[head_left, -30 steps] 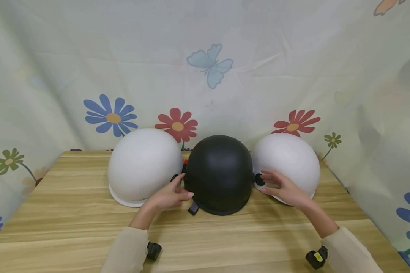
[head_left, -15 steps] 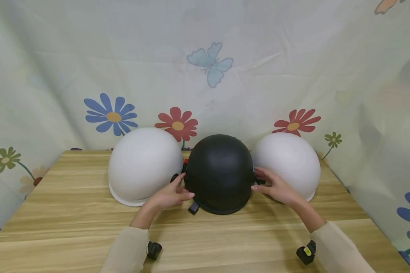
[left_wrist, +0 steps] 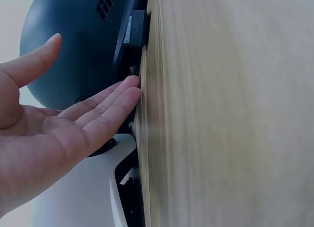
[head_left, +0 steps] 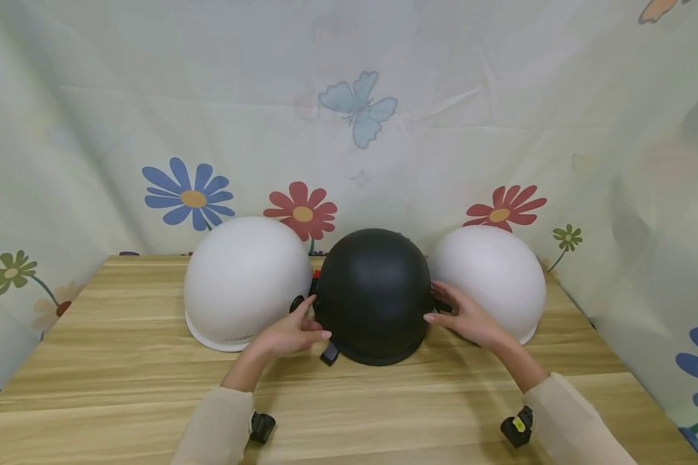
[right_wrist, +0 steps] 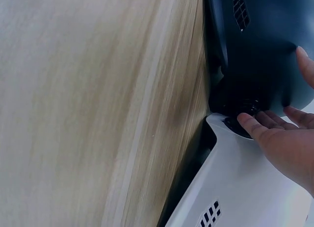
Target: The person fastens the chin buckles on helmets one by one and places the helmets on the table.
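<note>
A black helmet (head_left: 374,290) sits on the wooden table between two white helmets, one on the left (head_left: 244,278) and one on the right (head_left: 494,278). My left hand (head_left: 285,332) is at the black helmet's left side. In the left wrist view its fingers (left_wrist: 105,116) are straight, down at the gap between the helmets, and its thumb stands apart. My right hand (head_left: 471,320) is at the opposite side, fingers reaching into the other gap. In the right wrist view its fingertips (right_wrist: 290,111) and thumb are right at the black shell.
A small dark block (head_left: 329,354) shows at the black helmet's lower left rim. A red piece (head_left: 317,275) is visible between the left pair of helmets. Behind the table (head_left: 384,413) hangs a curtain (head_left: 238,116) printed with flowers and a butterfly.
My right hand has moved left from in front of the right white helmet to the black helmet's side. The left hand and the helmets stay nearly where they were.
</note>
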Demonstrator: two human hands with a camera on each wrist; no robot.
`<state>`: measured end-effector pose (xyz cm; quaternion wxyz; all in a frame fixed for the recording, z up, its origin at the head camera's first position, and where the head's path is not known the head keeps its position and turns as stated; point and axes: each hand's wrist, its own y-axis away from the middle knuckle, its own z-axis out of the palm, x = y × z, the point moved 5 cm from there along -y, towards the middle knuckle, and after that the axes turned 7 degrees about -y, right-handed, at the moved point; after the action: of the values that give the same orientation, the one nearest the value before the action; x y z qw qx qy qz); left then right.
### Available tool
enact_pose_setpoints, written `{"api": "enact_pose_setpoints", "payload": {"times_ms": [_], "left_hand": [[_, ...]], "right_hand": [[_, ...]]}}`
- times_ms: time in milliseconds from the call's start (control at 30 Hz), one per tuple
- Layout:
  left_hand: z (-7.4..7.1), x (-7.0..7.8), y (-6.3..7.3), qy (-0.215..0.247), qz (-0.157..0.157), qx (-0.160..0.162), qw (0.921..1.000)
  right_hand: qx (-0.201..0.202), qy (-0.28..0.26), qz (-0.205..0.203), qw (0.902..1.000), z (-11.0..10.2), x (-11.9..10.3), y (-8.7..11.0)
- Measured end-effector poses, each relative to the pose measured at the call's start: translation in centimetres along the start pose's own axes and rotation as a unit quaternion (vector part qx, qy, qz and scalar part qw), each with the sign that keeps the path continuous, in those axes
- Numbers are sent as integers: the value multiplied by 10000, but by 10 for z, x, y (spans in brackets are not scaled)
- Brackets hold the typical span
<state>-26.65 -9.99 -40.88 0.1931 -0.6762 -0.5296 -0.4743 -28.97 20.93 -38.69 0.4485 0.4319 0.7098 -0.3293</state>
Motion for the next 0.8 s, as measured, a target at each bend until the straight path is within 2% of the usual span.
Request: {"api": "enact_pose_setpoints", "payload": {"times_ms": [267,500,800], "left_hand": [[1,1,2,174,8,-201,9996],[1,1,3,182,37,-328,9993],[2,4,5,335,37,-550,9979]], "right_hand": [[-34,-136,72,9999,1,1,-2],[3,31,-3,10000,2,1,-2],[9,-40,-14,10000,2,1,-3]]}}
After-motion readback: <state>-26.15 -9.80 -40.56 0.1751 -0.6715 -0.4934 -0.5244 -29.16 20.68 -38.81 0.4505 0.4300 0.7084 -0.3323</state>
